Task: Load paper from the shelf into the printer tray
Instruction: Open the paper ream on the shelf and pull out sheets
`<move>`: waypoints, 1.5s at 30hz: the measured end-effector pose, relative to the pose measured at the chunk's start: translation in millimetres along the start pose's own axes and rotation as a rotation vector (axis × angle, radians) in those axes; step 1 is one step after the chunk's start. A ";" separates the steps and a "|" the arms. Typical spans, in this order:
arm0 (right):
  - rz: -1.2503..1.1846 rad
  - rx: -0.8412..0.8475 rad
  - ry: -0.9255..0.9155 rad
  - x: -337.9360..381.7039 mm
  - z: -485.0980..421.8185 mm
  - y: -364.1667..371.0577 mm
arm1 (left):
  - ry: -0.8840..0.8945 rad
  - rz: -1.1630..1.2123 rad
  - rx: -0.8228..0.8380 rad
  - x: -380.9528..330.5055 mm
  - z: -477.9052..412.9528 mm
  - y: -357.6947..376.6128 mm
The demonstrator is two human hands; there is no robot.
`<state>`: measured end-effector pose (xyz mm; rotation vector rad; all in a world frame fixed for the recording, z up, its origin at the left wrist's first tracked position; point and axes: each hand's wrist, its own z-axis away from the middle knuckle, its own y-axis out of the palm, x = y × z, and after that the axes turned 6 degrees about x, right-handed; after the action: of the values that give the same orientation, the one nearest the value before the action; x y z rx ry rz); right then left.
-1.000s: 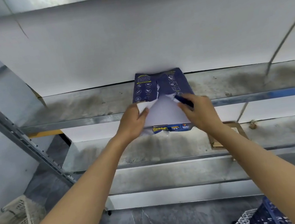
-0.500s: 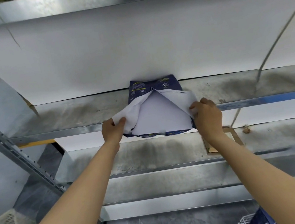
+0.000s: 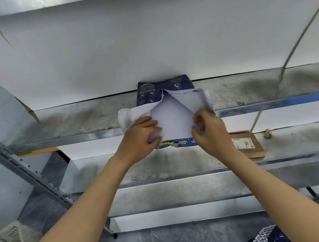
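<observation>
The dark blue paper-wrapped ream of white printer paper (image 3: 169, 117) lies flat on the grey metal shelf (image 3: 70, 123), its far end against the white back wall (image 3: 140, 39) and its near end hanging a little past the shelf's front edge. Its long axis runs near to far, the torn-open end pointing toward the person. The wrapper is ripped down the middle, its white inner flaps peeled out to left and right, and bare sheets show between them.

The left hand (image 3: 142, 138) has its fingers curled closed on the left flap; the right hand (image 3: 209, 131) pinches the right flap, though blur hides just how its fingers sit.

This looks like the unwrapping step, early in the task; no printer is in view. Next, I judge, the hands must let go of the flaps and take a stack of sheets by its near edge, drawing it straight out toward the person.

A flat brown cardboard parcel (image 3: 247, 146) lies on the shelf below, to the right.
</observation>
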<state>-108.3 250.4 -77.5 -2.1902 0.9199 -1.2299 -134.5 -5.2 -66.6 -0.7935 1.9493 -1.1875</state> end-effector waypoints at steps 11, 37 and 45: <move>0.119 0.365 -0.065 -9.0 -21.0 -10.9 | -0.187 0.281 0.133 5.6 0.6 -9.7; -0.300 0.042 0.271 32.2 116.4 -43.6 | -0.617 0.921 -0.330 -95.0 113.5 -4.3; -0.461 0.221 0.393 46.1 147.9 -65.9 | -0.887 1.390 -0.023 -105.0 84.2 -22.7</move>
<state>58.8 270.6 -80.7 -2.0806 0.3835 -1.9264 -3.8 28.8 -46.8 0.1559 1.2067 0.0773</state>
